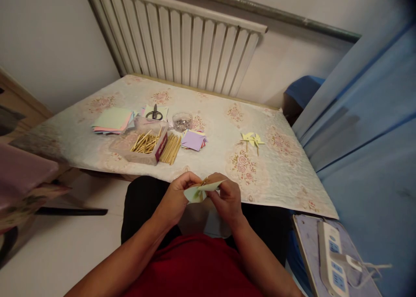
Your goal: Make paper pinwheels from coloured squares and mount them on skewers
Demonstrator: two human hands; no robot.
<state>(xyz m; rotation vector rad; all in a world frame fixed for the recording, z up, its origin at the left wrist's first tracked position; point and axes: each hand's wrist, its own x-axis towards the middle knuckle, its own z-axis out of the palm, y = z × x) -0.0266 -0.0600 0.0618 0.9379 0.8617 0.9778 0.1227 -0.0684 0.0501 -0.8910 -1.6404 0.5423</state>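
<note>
My left hand (177, 197) and my right hand (227, 197) are together over my lap, just below the table's front edge. Both pinch a pale green folded paper piece (201, 189) between the fingertips; a thin stick seems to poke up at its middle. On the floral tablecloth (227, 128) lie two finished yellow paper pinwheels (252, 140) to the right. A clear box of wooden sticks (146, 143) and a loose bundle of sticks (171, 149) lie to the left, beside a stack of purple paper squares (193, 140).
Further back are a stack of coloured paper sheets (112, 120), scissors (155, 113) and a small glass bowl of pins (182, 121). A white radiator (182, 41) stands behind the table. A blue curtain (373, 128) hangs right; a power strip (333, 262) lies lower right.
</note>
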